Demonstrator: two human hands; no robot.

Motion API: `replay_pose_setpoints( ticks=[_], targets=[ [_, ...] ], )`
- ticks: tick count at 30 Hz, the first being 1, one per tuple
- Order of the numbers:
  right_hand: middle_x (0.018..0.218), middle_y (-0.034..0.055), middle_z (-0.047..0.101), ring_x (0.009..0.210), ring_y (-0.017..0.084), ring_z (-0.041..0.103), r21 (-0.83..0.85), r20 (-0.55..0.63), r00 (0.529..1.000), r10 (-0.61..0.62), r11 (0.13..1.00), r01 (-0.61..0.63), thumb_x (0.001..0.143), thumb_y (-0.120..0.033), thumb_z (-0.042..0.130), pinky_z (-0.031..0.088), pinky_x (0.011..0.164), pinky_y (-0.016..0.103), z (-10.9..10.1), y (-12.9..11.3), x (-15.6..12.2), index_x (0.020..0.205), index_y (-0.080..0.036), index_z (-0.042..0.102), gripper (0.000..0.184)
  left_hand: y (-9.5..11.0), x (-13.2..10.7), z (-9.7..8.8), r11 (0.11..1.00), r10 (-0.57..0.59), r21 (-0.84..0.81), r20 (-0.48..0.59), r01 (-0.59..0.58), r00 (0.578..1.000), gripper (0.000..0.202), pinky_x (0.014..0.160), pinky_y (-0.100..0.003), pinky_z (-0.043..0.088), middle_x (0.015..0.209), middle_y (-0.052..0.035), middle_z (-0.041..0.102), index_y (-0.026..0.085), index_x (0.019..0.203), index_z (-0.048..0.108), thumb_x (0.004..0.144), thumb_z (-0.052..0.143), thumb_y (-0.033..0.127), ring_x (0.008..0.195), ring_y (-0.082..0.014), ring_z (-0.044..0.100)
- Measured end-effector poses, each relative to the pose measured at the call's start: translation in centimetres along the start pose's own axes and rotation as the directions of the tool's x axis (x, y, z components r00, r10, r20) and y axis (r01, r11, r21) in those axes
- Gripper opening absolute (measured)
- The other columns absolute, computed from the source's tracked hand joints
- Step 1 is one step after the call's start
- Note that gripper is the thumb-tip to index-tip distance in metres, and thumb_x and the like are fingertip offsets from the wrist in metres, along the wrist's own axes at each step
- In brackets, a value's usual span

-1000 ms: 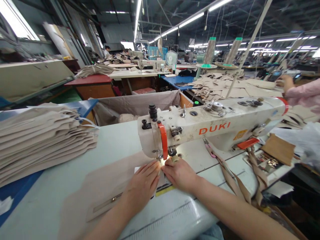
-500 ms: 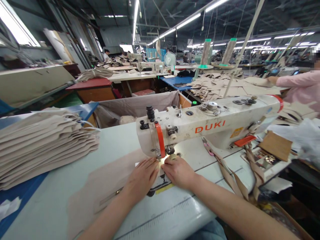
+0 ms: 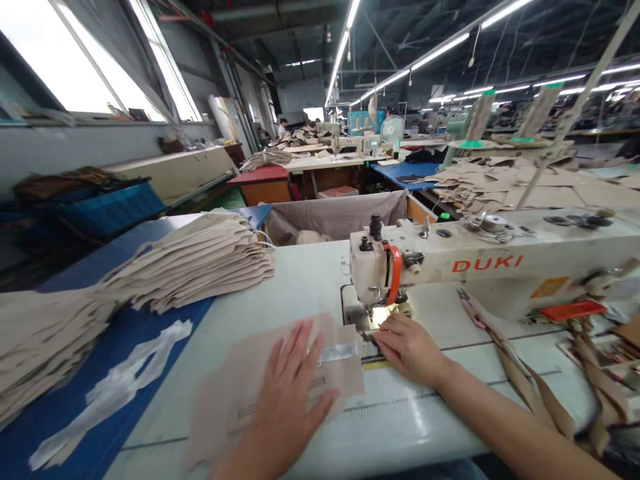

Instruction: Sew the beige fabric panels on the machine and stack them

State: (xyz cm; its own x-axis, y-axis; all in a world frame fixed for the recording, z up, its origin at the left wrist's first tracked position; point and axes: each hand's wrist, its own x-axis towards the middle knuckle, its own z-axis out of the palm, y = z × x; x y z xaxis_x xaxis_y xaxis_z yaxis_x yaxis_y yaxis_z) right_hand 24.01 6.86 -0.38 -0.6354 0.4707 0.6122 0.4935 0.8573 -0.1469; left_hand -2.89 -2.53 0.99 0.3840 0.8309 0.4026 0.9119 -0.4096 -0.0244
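My left hand (image 3: 293,393) lies flat with fingers spread on a beige fabric panel (image 3: 225,400), blurred by motion. The panel has a narrow slot and a shiny, clear-looking strip (image 3: 340,351) near its right edge. It rests on the pale table, left of the needle area. Beside the presser foot of the white sewing machine (image 3: 425,257), my right hand (image 3: 413,350) has its fingers drawn together at the plate. Whatever those fingertips hold, if anything, is too small to make out. The lamp lights the needle area just above them.
Stacks of beige panels (image 3: 200,260) lie to the left, with white strips (image 3: 120,380) on the blue surface. Scissors (image 3: 470,307) and tan straps (image 3: 530,373) lie right of my right hand. Behind the table stands a cloth-lined bin (image 3: 340,217). Thread cones (image 3: 480,120) rise behind the machine.
My view has turned left. The panel has come out from the needle area to the left, and my left hand has moved away with its fingers spreading. My right hand stays by the presser foot.
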Motion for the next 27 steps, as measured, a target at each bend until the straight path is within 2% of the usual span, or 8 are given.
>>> replay_pose_setpoints(
  ticks=[4, 9, 12, 14, 16, 18, 21, 27],
  targets=[
    [0.084, 0.0078, 0.068, 0.083, 0.02, 0.06, -0.017, 0.004, 1.0, -0.018, 1.0, 0.018, 0.096, -0.017, 0.047, 0.051, 0.077, 0.032, -0.2, -0.3, -0.6, 0.096, -0.018, 0.068, 0.021, -1.4, -5.9, -0.2, 1.0, 0.011, 0.021, 0.317, -0.019, 0.949, 0.109, 0.111, -0.052, 0.034, 0.158, -0.0169, 0.026, 0.021, 0.155, 0.018, 0.068, 0.076, 0.052, 0.143, -0.0371, 0.03],
    [0.091, 0.0078, 0.071, 0.086, 0.019, 0.064, -0.035, -0.033, 0.999, -0.04, 0.999, 0.039, 0.099, -0.021, 0.042, 0.052, 0.08, 0.032, 0.2, -0.1, -0.9, 0.096, -0.02, 0.069, 0.027, -3.2, -9.9, -1.8, 0.987, 0.068, -0.162, 0.4, -0.003, 0.914, 0.052, 0.097, -0.027, 0.049, 0.126, -0.0019, 0.068, 0.033, 0.132, 0.058, 0.082, 0.059, 0.02, 0.113, -0.0195, 0.064],
    [0.09, 0.0067, 0.072, 0.084, 0.019, 0.065, -0.056, -0.047, 0.997, -0.058, 0.997, 0.056, 0.1, -0.024, 0.04, 0.053, 0.08, 0.03, 0.3, -0.1, -0.8, 0.095, -0.02, 0.069, 0.029, -7.6, -6.2, -7.5, 0.914, -0.348, -0.142, 0.205, 0.38, 0.915, 0.043, 0.087, -0.024, 0.053, 0.108, -0.0003, 0.075, 0.027, 0.114, 0.071, 0.083, 0.043, 0.014, 0.097, -0.0179, 0.07],
    [0.089, 0.0059, 0.072, 0.084, 0.018, 0.066, -0.074, -0.053, 0.996, -0.066, 0.995, 0.062, 0.101, -0.025, 0.04, 0.053, 0.081, 0.029, 0.3, 0.0, -0.8, 0.097, -0.021, 0.069, 0.029, -12.0, -1.6, -12.6, 0.755, -0.654, -0.034, 0.024, 0.655, 0.756, 0.038, 0.081, -0.029, 0.055, 0.1, -0.0008, 0.076, 0.023, 0.11, 0.072, 0.083, 0.045, 0.021, 0.092, -0.0223, 0.07],
    [0.09, 0.0056, 0.072, 0.084, 0.018, 0.067, -0.094, -0.054, 0.996, -0.068, 0.994, 0.063, 0.101, -0.026, 0.04, 0.054, 0.08, 0.028, 0.4, 0.1, -0.9, 0.097, -0.021, 0.069, 0.029, -16.5, 3.4, -17.1, 0.66, -0.723, 0.044, -0.236, 0.75, 0.65, 0.038, 0.088, -0.033, 0.052, 0.111, -0.0029, 0.073, 0.019, 0.116, 0.068, 0.088, 0.043, 0.027, 0.1, -0.0246, 0.067],
    [0.09, 0.0054, 0.073, 0.084, 0.017, 0.068, -0.11, -0.06, 0.996, -0.067, 0.992, 0.06, 0.101, -0.027, 0.04, 0.054, 0.078, 0.027, 0.6, 0.3, -1.1, 0.098, -0.021, 0.069, 0.03, -20.2, 7.8, -19.5, 0.674, -0.654, 0.106, -0.374, 0.731, 0.657, 0.042, 0.097, -0.033, 0.045, 0.124, -0.0056, 0.068, 0.014, 0.124, 0.062, 0.093, 0.037, 0.024, 0.112, -0.0236, 0.062],
    [0.092, 0.0051, 0.073, 0.084, 0.017, 0.069, -0.134, -0.081, 0.994, -0.076, 0.989, 0.065, 0.1, -0.03, 0.042, 0.055, 0.078, 0.025, 0.7, 0.5, -1.2, 0.099, -0.022, 0.07, 0.029, -23.7, 11.8, -18.3, 0.719, -0.622, 0.146, -0.301, 0.679, 0.723, 0.043, 0.104, -0.033, 0.037, 0.133, -0.007, 0.062, 0.01, 0.128, 0.058, 0.093, 0.034, 0.018, 0.124, -0.0237, 0.054],
    [0.091, 0.004, 0.075, 0.082, 0.017, 0.071, -0.167, -0.109, 0.987, -0.12, 0.981, 0.101, 0.099, -0.03, 0.043, 0.057, 0.075, 0.022, 0.6, 0.7, -1.0, 0.099, -0.023, 0.071, 0.029, -26.4, 11.9, -9.1, 0.711, -0.688, 0.177, -0.026, 0.681, 0.725, 0.043, 0.103, -0.042, 0.041, 0.13, -0.0127, 0.064, 0.014, 0.122, 0.065, 0.082, 0.049, 0.018, 0.122, -0.0312, 0.057]
  ],
)
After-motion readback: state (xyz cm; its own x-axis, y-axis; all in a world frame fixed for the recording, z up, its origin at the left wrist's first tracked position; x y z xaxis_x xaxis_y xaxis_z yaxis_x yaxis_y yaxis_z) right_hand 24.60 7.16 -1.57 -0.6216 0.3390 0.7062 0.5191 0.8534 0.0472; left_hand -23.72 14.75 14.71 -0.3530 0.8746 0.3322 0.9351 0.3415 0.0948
